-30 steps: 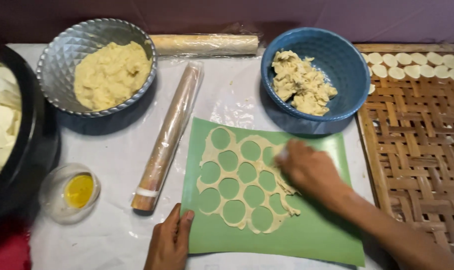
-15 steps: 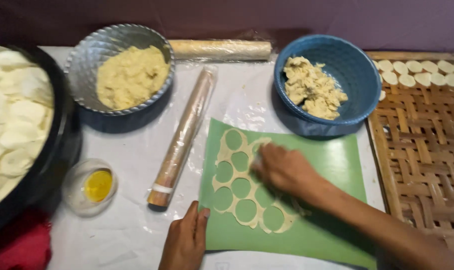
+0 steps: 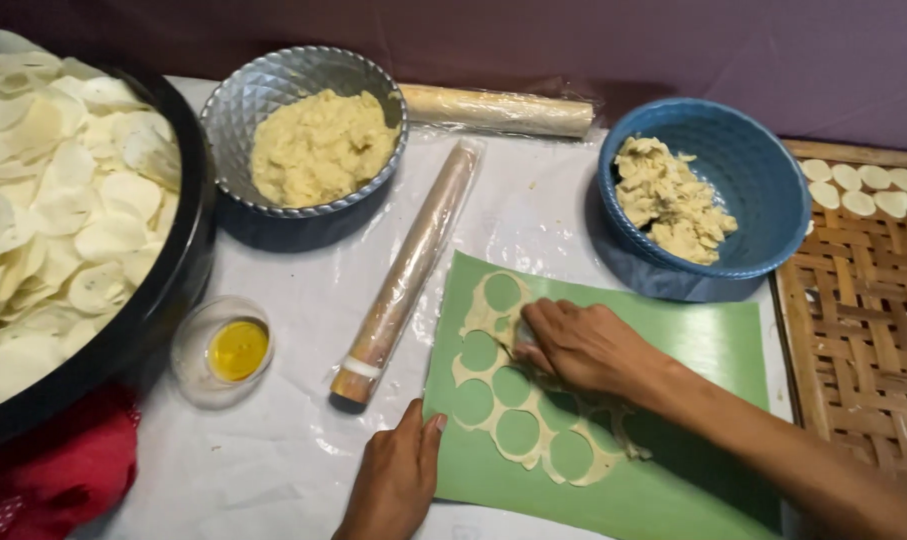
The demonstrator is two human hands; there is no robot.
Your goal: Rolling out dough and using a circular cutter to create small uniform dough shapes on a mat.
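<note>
Head cam: dough web (image 3: pixel 533 425) with round holes lies on the green mat (image 3: pixel 693 350), long axis running away from me. Right hand (image 3: pixel 578 345) pinches its far-left strip, so it's nearer. Left hand (image 3: pixel 393 480) presses flat on mat's near-left edge.

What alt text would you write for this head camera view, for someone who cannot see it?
A right hand peels leftover dough, full of round holes, off a green mat while the left hand steadies the mat's edge. Two bowls of dough and a rolling pin lie beyond.
</note>
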